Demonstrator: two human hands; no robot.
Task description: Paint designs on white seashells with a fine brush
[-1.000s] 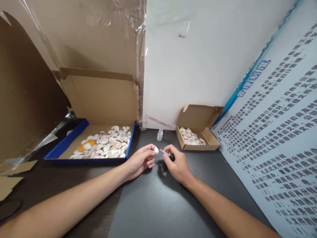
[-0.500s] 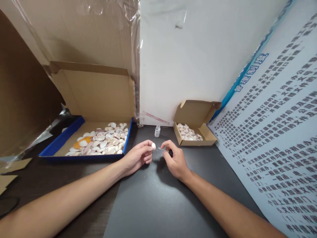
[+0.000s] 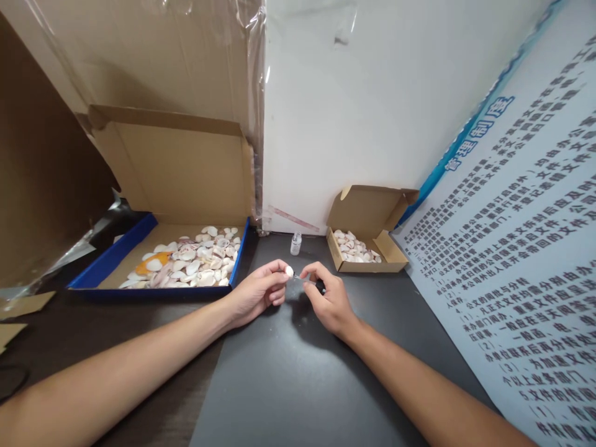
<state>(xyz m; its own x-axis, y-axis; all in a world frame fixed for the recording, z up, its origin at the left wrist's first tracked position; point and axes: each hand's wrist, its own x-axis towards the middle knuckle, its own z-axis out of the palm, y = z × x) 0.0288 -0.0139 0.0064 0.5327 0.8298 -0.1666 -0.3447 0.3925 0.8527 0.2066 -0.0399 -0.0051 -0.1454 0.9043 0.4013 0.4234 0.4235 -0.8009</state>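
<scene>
Between the thumb and forefinger of my left hand [image 3: 263, 290] is a small white seashell [image 3: 289, 272]. My right hand [image 3: 330, 301] is closed around a thin applicator [image 3: 300, 279] with a pale stem and a black end [image 3: 320, 286]. Its tip points left and comes up to the shell's edge; I cannot tell whether it touches or whether it is a brush or a dropper. Just beyond my hands, a small clear glass bottle [image 3: 295, 244] with a whitish label stands upright with no cap on.
On the left, a blue-edged cardboard box [image 3: 153, 293] lies open with many shells [image 3: 200, 261] and an orange piece [image 3: 151, 263]. A smaller open cardboard box [image 3: 372, 267] of shells stands at the back right. A white panel [image 3: 363, 124] and a printed board [image 3: 526, 248] bound the dark table [image 3: 279, 385].
The camera view has shifted slightly. My hands stay almost in place, still holding the shell and the applicator close together.
</scene>
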